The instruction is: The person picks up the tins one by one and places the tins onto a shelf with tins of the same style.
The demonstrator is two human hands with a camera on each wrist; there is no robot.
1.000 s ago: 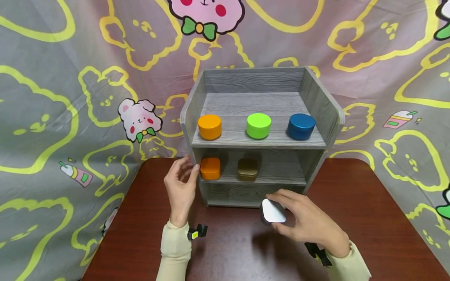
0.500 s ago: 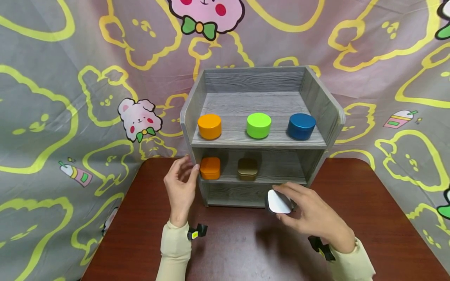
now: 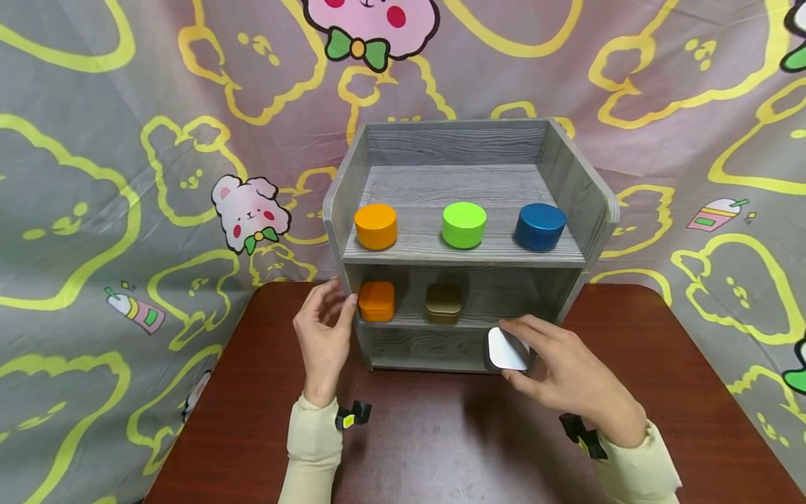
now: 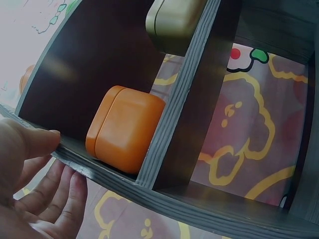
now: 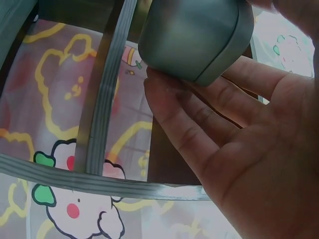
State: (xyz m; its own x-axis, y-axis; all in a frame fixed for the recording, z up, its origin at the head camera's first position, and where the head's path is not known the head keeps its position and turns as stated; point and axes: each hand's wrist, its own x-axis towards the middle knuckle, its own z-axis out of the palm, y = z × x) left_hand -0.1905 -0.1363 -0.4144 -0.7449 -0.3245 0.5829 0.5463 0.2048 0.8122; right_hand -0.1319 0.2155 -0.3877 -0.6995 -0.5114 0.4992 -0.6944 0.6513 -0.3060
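My right hand (image 3: 567, 371) holds a silver-grey rounded-square tin (image 3: 506, 350) between thumb and fingers, its pale flat face turned up toward the head camera. In the head view, this tin is in front of the right part of the grey wooden shelf (image 3: 453, 185), just below the middle board's front edge. The shelf's left side panel is pinched by my left hand (image 3: 323, 336), thumb inside and fingers outside in the left wrist view. Close to that thumb, an orange rounded-square tin (image 4: 127, 129) stands on the middle level. A gold rounded-square tin (image 3: 443, 304) stands to its right.
Along the top level stand an orange round tin (image 3: 376, 227), a lime-green round tin (image 3: 464, 225) and a blue round tin (image 3: 540, 227). The shelf rests on a dark red-brown table (image 3: 403, 434). A patterned curtain (image 3: 157, 231) hangs behind.
My right hand has carried the silver-grey tin up, to the right and closer to the shelf. The left hand stays on the side panel, and the other tins have not moved.
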